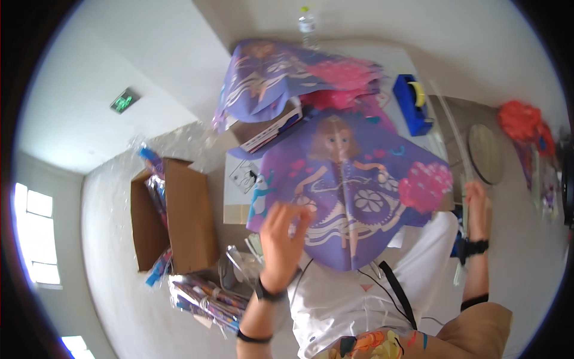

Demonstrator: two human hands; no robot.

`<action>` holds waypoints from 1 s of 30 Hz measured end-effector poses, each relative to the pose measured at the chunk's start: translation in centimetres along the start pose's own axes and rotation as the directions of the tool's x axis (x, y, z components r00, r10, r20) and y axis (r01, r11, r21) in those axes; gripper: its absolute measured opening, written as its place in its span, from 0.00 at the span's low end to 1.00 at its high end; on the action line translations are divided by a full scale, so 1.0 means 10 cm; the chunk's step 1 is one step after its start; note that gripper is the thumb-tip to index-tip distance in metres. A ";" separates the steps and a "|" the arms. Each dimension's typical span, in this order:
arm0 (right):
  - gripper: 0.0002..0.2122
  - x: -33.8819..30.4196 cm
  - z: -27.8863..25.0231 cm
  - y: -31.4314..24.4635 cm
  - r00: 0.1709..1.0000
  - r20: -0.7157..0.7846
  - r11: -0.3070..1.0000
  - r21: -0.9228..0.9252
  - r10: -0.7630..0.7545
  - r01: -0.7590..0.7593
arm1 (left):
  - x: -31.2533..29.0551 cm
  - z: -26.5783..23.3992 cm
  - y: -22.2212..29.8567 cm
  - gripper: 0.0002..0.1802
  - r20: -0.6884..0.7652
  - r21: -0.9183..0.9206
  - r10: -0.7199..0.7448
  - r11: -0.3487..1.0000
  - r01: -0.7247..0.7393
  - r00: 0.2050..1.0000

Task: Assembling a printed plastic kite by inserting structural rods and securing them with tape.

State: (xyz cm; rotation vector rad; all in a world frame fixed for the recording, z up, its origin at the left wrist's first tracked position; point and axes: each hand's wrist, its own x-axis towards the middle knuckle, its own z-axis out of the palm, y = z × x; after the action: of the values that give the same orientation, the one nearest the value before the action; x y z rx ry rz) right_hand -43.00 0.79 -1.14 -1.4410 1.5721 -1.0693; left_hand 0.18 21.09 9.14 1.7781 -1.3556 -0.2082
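A purple kite sheet [335,239], printed with a doll-like figure in a gown, lies over the table edge and my lap. A lengthwise fold or seam runs down its middle. My left hand [284,236] is over its lower left part, fingers curled together and slightly blurred; what they pinch, if anything, is hidden. Off the sheet's right side, my right hand [476,206] is closed around a long thin pale rod [452,122], which slants up and away to the left. More printed purple sheets [263,78] are heaped at the far side of the table.
A blue tape dispenser [411,107] stands at the table's right, and a clear bottle [307,27] at the back. An open cardboard box [194,218] is on the left, above bundled wrapped packs [206,302]. A round stool [485,154] and red material [520,119] are at right.
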 end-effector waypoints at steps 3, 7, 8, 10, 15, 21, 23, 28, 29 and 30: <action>0.10 -1.15 -0.29 -0.07 0.966 0.255 0.972 0.211 0.043 -0.099 | -0.59 0.13 0.39 0.08 0.102 -0.331 -0.206 0.916 0.229 0.973; 0.08 -2.44 -0.26 -0.39 0.820 0.511 0.937 0.073 0.259 -0.341 | -1.06 0.57 0.62 0.03 0.377 -0.791 -0.455 0.295 0.536 0.807; 0.08 -2.63 -0.26 -0.49 0.810 0.523 0.943 0.034 0.265 -0.331 | -1.16 0.62 0.65 0.02 0.434 -0.771 -0.416 0.287 0.568 0.799; 0.08 -2.85 -0.31 -0.61 0.790 0.533 0.946 -0.068 0.302 -0.316 | -1.25 0.60 0.72 0.02 0.442 -0.780 -0.370 0.291 0.554 0.817; 0.06 -2.97 -0.62 -0.48 0.870 0.457 0.973 -0.212 0.185 -0.095 | -1.32 0.45 0.66 0.02 0.299 -0.862 -0.396 0.278 0.424 0.868; 0.23 -2.70 -0.30 -0.93 0.781 0.560 0.624 -0.513 -0.277 0.589 | -1.50 0.45 0.86 0.03 0.366 -0.779 -0.383 0.372 0.505 0.848; 0.24 -2.73 0.09 -1.12 0.789 0.528 0.802 -0.297 -0.315 0.519 | -1.65 0.56 0.89 0.04 0.447 -0.766 -0.259 0.384 0.516 0.856; 0.11 -2.72 0.47 -1.32 0.687 0.721 0.918 0.211 0.086 -0.337 | -1.68 0.51 0.96 0.05 0.368 -0.786 -0.266 0.424 0.451 0.891; 0.08 -2.69 0.49 -1.30 0.654 0.747 0.892 0.211 0.116 -0.399 | -1.69 0.49 0.91 0.05 0.364 -0.786 -0.278 0.420 0.453 0.889; 0.06 -2.69 0.51 -1.35 0.688 0.715 0.879 0.242 0.125 -0.411 | -1.69 0.49 0.86 0.05 0.299 -0.782 -0.324 0.455 0.425 0.897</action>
State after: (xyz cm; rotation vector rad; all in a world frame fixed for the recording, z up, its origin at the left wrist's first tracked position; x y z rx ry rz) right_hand -30.54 26.72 9.02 -1.0856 0.9198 -0.5142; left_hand -15.44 32.61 6.36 1.1721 -0.6554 -1.0459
